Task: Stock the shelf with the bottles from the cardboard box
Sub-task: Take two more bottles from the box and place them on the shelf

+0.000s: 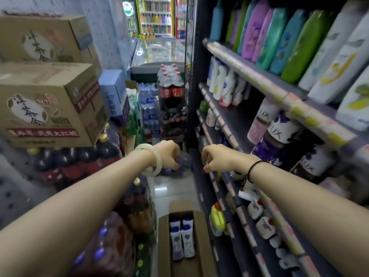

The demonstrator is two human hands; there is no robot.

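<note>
An open cardboard box (163, 246) lies on the floor at the bottom centre, holding several white bottles (182, 242) with blue caps. The dark shelf unit (229, 134) rises on the right, its tiers lined with white, purple and coloured bottles. My left hand (169, 154), with a pale bangle on the wrist, hangs above the aisle floor, fingers curled down, nothing visibly in it. My right hand (214, 158), a dark cord on its wrist, hovers beside the shelf edge with fingers curled and nothing seen in its grasp. Both hands are well above the box.
Stacked cardboard cartons (48, 104) and packs of dark drink bottles (75, 162) fill the left side. Shrink-wrapped cola (171, 90) and water packs block the aisle's far end. A chest freezer (157, 54) stands behind them. The floor strip between is narrow.
</note>
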